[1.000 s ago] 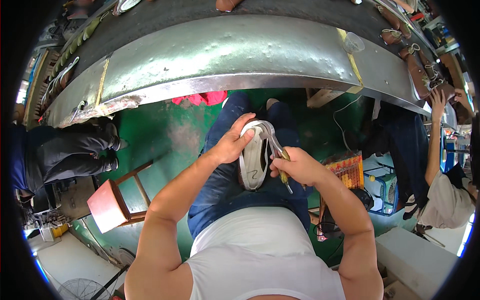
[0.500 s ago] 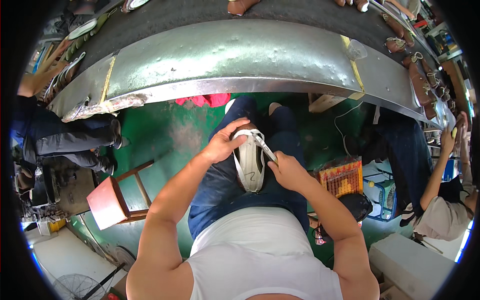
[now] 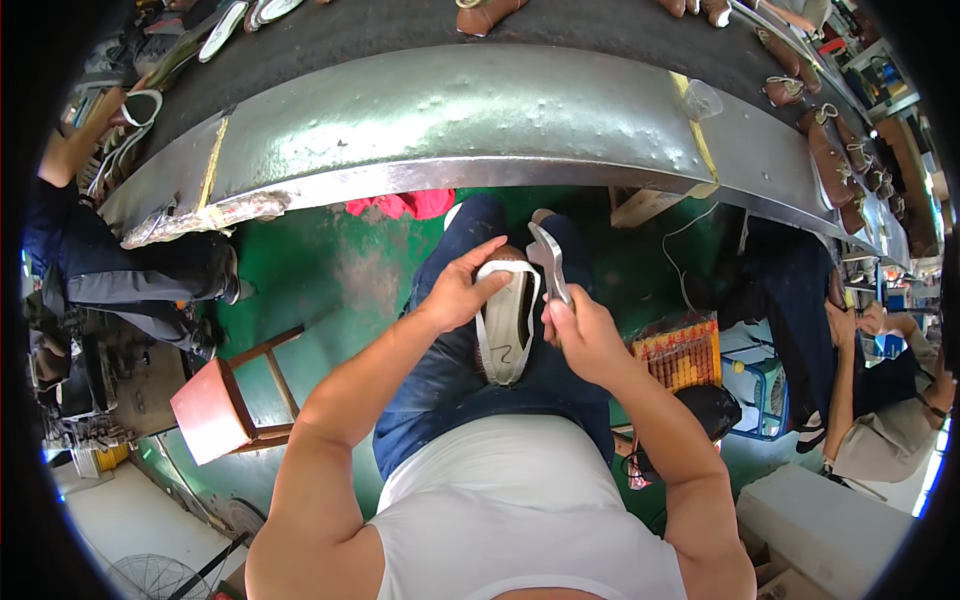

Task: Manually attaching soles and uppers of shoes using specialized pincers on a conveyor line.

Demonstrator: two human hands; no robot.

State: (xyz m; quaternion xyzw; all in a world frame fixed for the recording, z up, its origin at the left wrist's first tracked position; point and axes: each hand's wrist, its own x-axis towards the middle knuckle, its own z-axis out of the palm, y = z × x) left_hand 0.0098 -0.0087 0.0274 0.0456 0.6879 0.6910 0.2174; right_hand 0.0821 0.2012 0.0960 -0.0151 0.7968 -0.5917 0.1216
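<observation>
A brown shoe [image 3: 507, 330] lies on my lap between my thighs, its pale underside facing up and a white strip running along its edge. Brown upper shows at its far end. My left hand [image 3: 462, 292] grips that far left side, thumb over the strip and fingers around the edge. Just right of the shoe, my right hand [image 3: 580, 335] is closed around silver metal pliers [image 3: 547, 254]. Their head points away from me, slightly apart from the shoe. My fingers partly hide the handles.
A metal-edged bench [image 3: 450, 120] with a dark belt spans the far side, carrying several brown shoes [image 3: 488, 14]. A wooden stool [image 3: 215, 410] is at left. At right are a beaded seat mat [image 3: 680, 357] and a blue-framed chair [image 3: 770, 400]. Co-workers sit on both sides.
The pliers have come off the shoe's far edge and swung up and right with my right hand. My left hand keeps its hold. The strip's right side now follows the shoe's edge.
</observation>
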